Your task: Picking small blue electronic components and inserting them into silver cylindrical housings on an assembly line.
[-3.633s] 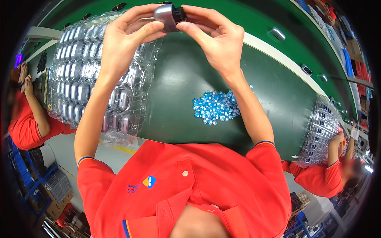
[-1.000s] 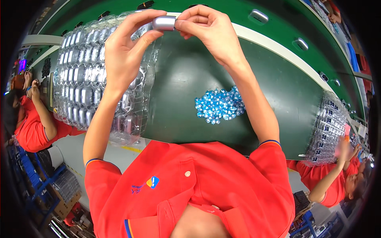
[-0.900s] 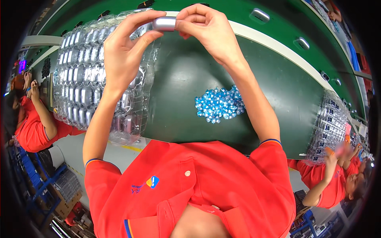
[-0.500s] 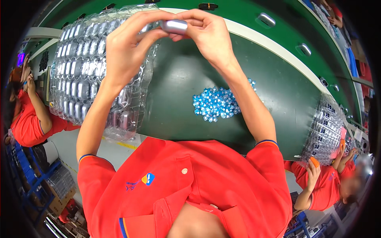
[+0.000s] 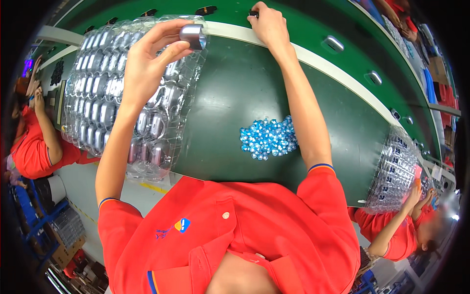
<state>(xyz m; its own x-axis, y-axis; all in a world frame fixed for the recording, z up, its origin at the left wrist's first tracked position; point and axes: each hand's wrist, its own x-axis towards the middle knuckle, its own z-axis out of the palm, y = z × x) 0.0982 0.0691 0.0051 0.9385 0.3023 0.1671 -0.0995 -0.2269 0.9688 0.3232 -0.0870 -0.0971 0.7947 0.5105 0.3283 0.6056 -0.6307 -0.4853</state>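
A glossy grey, rounded casing (image 5: 192, 34) with an open hollow end is pinched between the thumb and fingers of my left hand (image 5: 149, 59), raised over the far right corner of a clear plastic tray (image 5: 188, 105). Several similar grey casings (image 5: 105, 113) fill the tray's pockets. My right hand (image 5: 270, 27) reaches past the table's pale rail to the green conveyor belt. Its fingertips close on a small black part (image 5: 253, 14), mostly covered by the hand. Left of my right forearm, small shiny blue pieces (image 5: 267, 139) lie heaped on the dark green table (image 5: 225, 93).
Along the belt (image 5: 298, 24) lie other black parts (image 5: 205, 10) to the left and grey casings (image 5: 334, 43) to the right. Another clear tray (image 5: 394, 169) stands at the table's right end. Co-workers in red shirts sit at left (image 5: 36, 152) and right (image 5: 394, 230).
My hands have parted. The left keeps the grey casing and has moved slightly left; the right let go of it, moved up and right to the belt, and took hold of a black part.
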